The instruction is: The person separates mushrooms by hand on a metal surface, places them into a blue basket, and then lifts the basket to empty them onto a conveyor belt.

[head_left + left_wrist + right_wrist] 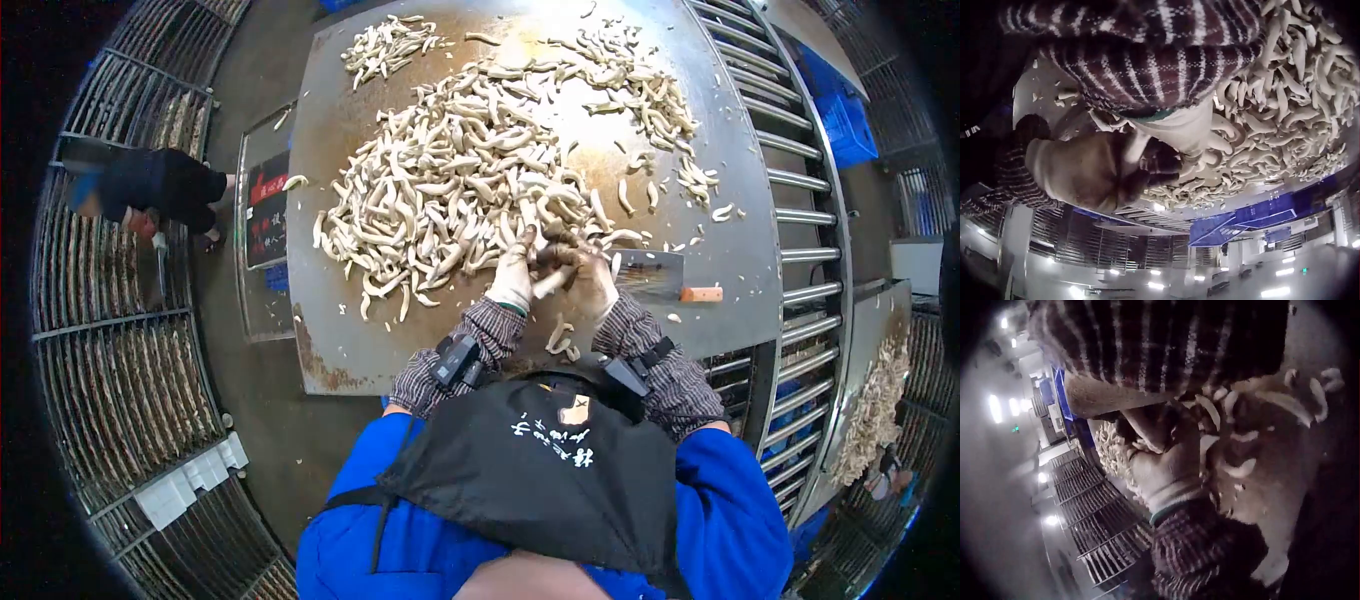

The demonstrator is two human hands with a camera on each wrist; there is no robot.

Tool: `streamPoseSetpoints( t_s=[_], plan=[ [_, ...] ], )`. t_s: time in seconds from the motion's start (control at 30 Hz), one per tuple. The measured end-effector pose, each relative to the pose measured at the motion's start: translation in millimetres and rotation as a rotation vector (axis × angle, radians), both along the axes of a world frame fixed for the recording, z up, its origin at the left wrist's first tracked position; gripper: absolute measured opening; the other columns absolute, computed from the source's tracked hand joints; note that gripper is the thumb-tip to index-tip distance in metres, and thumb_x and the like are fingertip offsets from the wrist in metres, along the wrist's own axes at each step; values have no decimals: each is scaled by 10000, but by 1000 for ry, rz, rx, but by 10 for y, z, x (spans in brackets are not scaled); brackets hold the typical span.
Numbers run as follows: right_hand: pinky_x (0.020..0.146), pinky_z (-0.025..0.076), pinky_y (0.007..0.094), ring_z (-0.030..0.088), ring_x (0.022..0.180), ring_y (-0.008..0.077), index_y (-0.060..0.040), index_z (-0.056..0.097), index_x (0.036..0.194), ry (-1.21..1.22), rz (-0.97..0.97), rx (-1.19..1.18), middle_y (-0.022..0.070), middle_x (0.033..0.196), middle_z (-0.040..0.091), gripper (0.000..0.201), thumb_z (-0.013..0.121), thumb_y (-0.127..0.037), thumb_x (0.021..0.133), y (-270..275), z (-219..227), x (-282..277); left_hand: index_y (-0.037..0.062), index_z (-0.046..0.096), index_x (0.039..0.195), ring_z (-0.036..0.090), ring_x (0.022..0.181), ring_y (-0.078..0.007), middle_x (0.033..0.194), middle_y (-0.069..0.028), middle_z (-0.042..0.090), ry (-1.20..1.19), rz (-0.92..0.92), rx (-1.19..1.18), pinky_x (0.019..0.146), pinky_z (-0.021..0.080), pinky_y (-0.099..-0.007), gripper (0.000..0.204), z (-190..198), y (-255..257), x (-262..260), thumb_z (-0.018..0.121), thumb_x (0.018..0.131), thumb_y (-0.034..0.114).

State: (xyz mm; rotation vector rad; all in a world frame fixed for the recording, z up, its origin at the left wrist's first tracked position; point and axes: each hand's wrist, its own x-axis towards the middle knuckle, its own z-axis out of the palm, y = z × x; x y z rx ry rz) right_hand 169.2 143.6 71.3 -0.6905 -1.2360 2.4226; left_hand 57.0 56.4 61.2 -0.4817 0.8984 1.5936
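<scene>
Both hands wear white gloves with dark, stained fingers and meet at the near edge of a big mushroom pile [440,190]. Between them is a pale, thick-stemmed mushroom [552,282]. My left hand [514,275] grips it from the left, fingers curled inward. From the other side my right hand [592,280] holds it too, its fingers bent around it. The stem [1137,147] shows between the gloves in the left wrist view; fingers partly hide it. A few loose mushrooms [562,338] lie on the metal table just below the hands.
A cleaver [700,294] with a wooden handle lies right of the hands. Smaller mushroom heaps [385,48] sit farther back on the table [340,340]. A roller conveyor [805,215] runs along the right side. Another person [165,190] stands at the left by the racks [120,370].
</scene>
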Motion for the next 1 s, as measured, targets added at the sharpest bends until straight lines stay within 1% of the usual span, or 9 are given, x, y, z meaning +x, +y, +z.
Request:
streamPoseSetpoints(
  t_s=[0.03, 0.1, 0.17, 0.23, 0.4, 0.53, 0.63, 0.77, 1.0],
  plan=[
    [716, 541, 338, 639, 853, 229, -25, 564, 1169, -98, 55, 385, 127, 1023, 642, 328, 466, -203, 911, 5, -2, 39, 92, 622, 1105, 636, 875, -297, 962, -111, 663, -54, 84, 250, 754, 549, -499, 330, 19, 85, -76, 579, 909, 354],
    [615, 518, 257, 622, 753, 157, 10, 549, 1174, -177, -79, -92, 113, 976, 633, 354, 466, -233, 930, -27, -8, 95, 56, 640, 1002, 638, 689, -281, 827, -121, 674, -131, 197, 99, 620, 562, -428, 343, 78, 132, -99, 586, 903, 380],
    [670, 505, 272, 603, 758, 138, 4, 558, 1167, -1, -85, 885, 98, 974, 633, 359, 541, -245, 909, -3, 76, 53, 94, 668, 963, 613, 628, -216, 796, -84, 679, 10, 124, 142, 575, 535, -380, 311, -267, 67, -170, 610, 888, 390],
    [752, 494, 325, 589, 871, 144, -16, 557, 1172, -394, 87, -18, 95, 1021, 625, 382, 627, -237, 869, 119, -335, -110, 109, 659, 1004, 615, 690, -171, 865, -49, 677, 26, 117, 166, 613, 517, -331, 269, -500, 154, -60, 598, 904, 351],
    [779, 512, 405, 610, 927, 225, -37, 475, 1250, -275, -123, 120, 133, 992, 626, 469, 652, -247, 870, 61, -351, -224, 39, 560, 1206, 621, 865, -149, 1002, -73, 649, 812, 221, 55, 792, 506, -281, 340, -553, -22, -227, 442, 979, 263],
    [741, 519, 357, 619, 854, 200, -52, 534, 1191, -438, -258, -180, 112, 919, 629, 345, 626, -192, 890, 29, -3, -279, 45, 534, 1249, 584, 800, -110, 1026, -10, 618, 554, 97, 13, 667, 483, -244, 373, -783, -310, -497, 596, 912, 191],
    [695, 488, 276, 582, 816, 145, -19, 619, 1100, -305, -56, 341, 89, 932, 643, 233, 555, -129, 905, -76, -514, -455, 33, 522, 1258, 578, 764, -82, 980, -15, 631, 443, -118, 82, 631, 463, -217, 377, -302, -326, -246, 587, 889, 73],
    [626, 450, 295, 547, 748, 156, -27, 584, 1022, -433, 207, 219, 69, 876, 600, 181, 545, -160, 906, 30, -116, -551, 110, 561, 1191, 591, 719, -141, 906, -36, 637, 367, 262, 91, 641, 488, -234, 357, -60, -343, -330, 603, 856, -6],
    [560, 439, 233, 559, 630, 100, -43, 616, 892, -345, 260, -39, 19, 772, 613, 199, 522, -208, 953, -101, -55, -802, 33, 625, 1062, 625, 773, -176, 865, -63, 649, 172, 67, 192, 669, 556, -351, 185, -525, -583, -633, 617, 890, 100]
  ],
)
